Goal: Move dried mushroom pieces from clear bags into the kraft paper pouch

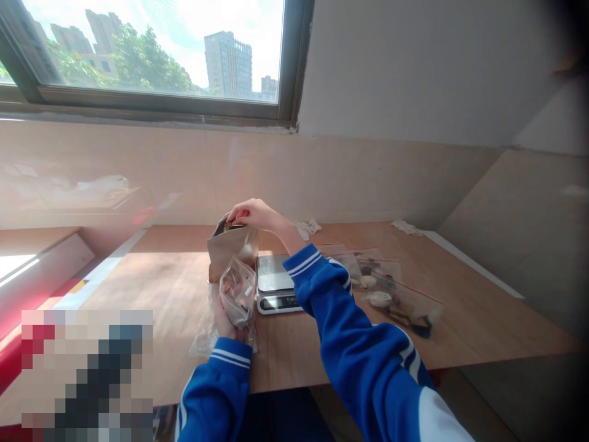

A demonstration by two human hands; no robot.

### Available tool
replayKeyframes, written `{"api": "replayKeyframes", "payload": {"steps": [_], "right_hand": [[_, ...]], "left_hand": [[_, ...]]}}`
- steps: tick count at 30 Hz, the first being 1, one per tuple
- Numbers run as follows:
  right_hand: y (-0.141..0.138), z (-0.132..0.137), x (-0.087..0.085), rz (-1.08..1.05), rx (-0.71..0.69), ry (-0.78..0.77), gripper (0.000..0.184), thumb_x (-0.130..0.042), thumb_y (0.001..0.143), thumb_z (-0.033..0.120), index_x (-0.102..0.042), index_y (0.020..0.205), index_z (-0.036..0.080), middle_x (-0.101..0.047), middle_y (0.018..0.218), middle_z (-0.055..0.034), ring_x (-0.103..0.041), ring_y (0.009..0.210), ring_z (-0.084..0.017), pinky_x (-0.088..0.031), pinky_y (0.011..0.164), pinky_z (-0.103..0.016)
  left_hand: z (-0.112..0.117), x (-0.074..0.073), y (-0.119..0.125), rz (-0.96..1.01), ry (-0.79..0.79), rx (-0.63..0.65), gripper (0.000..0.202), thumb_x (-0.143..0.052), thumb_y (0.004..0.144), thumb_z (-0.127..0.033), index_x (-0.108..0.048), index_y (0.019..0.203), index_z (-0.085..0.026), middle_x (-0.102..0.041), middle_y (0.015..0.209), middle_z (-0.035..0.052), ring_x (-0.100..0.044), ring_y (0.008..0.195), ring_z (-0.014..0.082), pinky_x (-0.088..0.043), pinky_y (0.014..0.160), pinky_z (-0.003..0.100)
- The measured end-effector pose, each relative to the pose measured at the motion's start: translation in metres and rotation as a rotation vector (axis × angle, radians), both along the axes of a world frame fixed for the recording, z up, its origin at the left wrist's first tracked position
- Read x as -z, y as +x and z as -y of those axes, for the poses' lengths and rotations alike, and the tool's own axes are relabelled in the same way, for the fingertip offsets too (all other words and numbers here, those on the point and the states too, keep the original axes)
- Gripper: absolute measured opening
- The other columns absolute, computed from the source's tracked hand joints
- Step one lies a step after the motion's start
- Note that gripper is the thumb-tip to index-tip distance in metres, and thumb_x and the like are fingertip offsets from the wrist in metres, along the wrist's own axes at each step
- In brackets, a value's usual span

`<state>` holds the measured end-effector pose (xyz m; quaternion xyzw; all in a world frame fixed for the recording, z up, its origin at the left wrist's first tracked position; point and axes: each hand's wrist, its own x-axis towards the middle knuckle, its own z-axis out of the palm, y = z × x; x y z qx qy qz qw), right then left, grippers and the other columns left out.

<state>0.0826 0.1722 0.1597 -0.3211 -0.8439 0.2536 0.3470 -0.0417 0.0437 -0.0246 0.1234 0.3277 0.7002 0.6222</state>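
Note:
My left hand (225, 319) is wrapped around a clear plastic bag (238, 294) and holds it upright, its mouth gaping. Some reddish-brown content shows dimly through the plastic. Just behind it stands a tan pouch (232, 248) with its top open. Over that opening is my right hand (253, 213), fingers bent down and pressed together at the rim. Something brownish shows beneath the fingertips, but I cannot make out what they hold. Beside the bags sits a digital kitchen scale (273, 273), partly covered by my right sleeve.
Several clear zip bags (405, 307) with dark and pale pieces inside lie to the right of the scale. Crumpled white tissue (308, 229) rests near the wall, with another white scrap (407, 228) farther right. The wooden table (478, 319) ends at a tiled wall below a window.

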Motion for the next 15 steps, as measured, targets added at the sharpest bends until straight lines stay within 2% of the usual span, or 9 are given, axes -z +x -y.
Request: {"api": "replayKeyframes", "payload": {"steps": [3,7,10,13,15], "right_hand": [[-0.001,0.008,-0.006,0.162,0.059,0.053,0.019,-0.057,0.085,0.009,-0.075,0.086,0.013,-0.075,0.091,-0.0055,-0.066,0.08,-0.013,-0.047,0.074,-0.021],[-0.006,0.021,-0.01,0.363,0.171,0.236,0.027,-0.049,0.096,0.027,-0.073,0.099,0.016,-0.073,0.099,-0.006,-0.064,0.082,-0.014,-0.045,0.075,-0.023],[-0.018,0.024,-0.001,0.442,0.269,0.321,0.032,-0.041,0.099,0.032,-0.069,0.105,0.017,-0.071,0.096,-0.0072,-0.062,0.083,-0.015,-0.044,0.077,-0.026],[-0.033,0.022,0.012,0.517,0.394,0.441,0.033,-0.036,0.101,0.027,-0.065,0.105,0.013,-0.066,0.089,-0.0103,-0.06,0.085,-0.02,-0.044,0.08,-0.032],[-0.039,0.021,0.018,0.419,0.428,0.514,0.026,-0.039,0.1,0.023,-0.063,0.105,0.014,-0.063,0.09,-0.0092,-0.057,0.089,-0.021,-0.043,0.084,-0.033]], "left_hand": [[-0.001,0.0,0.0,-0.021,0.008,-0.021,0.023,-0.056,0.084,-0.029,-0.058,0.103,-0.018,-0.069,0.091,0.0078,-0.07,0.081,0.0236,-0.057,0.071,0.034],[-0.003,-0.003,0.001,0.003,0.011,0.001,0.03,-0.054,0.085,-0.028,-0.057,0.113,-0.016,-0.07,0.094,0.0089,-0.07,0.086,0.0235,-0.057,0.075,0.034],[-0.003,-0.006,0.002,0.055,-0.004,0.052,0.033,-0.051,0.087,-0.03,-0.058,0.116,-0.015,-0.071,0.093,0.0098,-0.069,0.087,0.0237,-0.057,0.076,0.035],[-0.002,-0.006,0.002,0.069,-0.019,0.099,0.038,-0.047,0.087,-0.033,-0.059,0.118,-0.013,-0.071,0.092,0.0116,-0.07,0.083,0.0247,-0.058,0.073,0.036],[-0.001,-0.005,0.002,0.077,-0.011,0.093,0.043,-0.046,0.088,-0.038,-0.06,0.12,-0.013,-0.071,0.095,0.0127,-0.07,0.084,0.0253,-0.058,0.073,0.037]]}}
